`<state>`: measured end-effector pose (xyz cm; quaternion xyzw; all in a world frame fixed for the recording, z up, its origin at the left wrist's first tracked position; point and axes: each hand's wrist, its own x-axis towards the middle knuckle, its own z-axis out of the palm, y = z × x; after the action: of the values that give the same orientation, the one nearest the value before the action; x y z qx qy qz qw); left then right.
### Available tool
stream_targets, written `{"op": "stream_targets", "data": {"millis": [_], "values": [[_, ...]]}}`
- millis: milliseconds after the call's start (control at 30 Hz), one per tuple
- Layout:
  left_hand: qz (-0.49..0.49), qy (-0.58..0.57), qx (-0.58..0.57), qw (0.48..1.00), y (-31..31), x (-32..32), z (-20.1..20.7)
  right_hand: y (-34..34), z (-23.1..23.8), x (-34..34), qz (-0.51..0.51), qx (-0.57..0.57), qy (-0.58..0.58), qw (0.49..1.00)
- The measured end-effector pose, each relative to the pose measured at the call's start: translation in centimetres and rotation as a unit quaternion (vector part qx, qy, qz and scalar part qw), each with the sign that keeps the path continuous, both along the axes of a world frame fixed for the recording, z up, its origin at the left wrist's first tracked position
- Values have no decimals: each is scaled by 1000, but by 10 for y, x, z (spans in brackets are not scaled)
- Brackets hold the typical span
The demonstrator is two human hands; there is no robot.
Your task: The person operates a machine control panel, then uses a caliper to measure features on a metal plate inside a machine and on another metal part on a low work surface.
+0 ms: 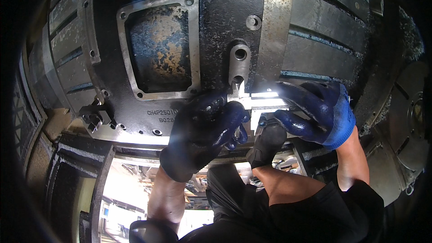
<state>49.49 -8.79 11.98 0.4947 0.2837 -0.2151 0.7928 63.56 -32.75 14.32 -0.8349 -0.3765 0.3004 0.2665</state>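
Both of my hands wear dark blue coated gloves and meet at the near edge of a large black metal casting [220, 13]. A bright steel caliper [245, 102] lies between them, its jaws up against a raised, slotted metal boss [239, 63] with a round hole. My left hand [204, 123] is closed round the jaw end, its fingers curled and partly hiding it. From the right, my right hand [310, 110] pinches the caliper's beam between thumb and fingers. Glare washes out part of the beam.
A rectangular machined frame [195, 49] surrounds a recess in the casting. At its left corner sits a dark clamp block [95, 116]. The slotted machine table [321, 54] carries metal chips on the right. My shoe [270, 139] rests just below the right hand.
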Motion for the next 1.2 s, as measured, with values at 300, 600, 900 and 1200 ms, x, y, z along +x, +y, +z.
{"op": "stream_targets", "data": {"millis": [300, 600, 900, 1200], "values": [[34, 15, -25, 999, 1, -4, 1, 2, 4, 2, 5, -19, 10, 1000], [19, -2, -3, 1000, -1, -3, -1, 2, 2, 1, 2, -11, 15, 1000], [21, 50, -1, 999, 0, -2, 1, 3, 7, 4, 11, -42, 35, 998], [5, 43, -14, 999, 0, 4, 2, 1, 2, 3, 11, -10, 4, 1000]]}}
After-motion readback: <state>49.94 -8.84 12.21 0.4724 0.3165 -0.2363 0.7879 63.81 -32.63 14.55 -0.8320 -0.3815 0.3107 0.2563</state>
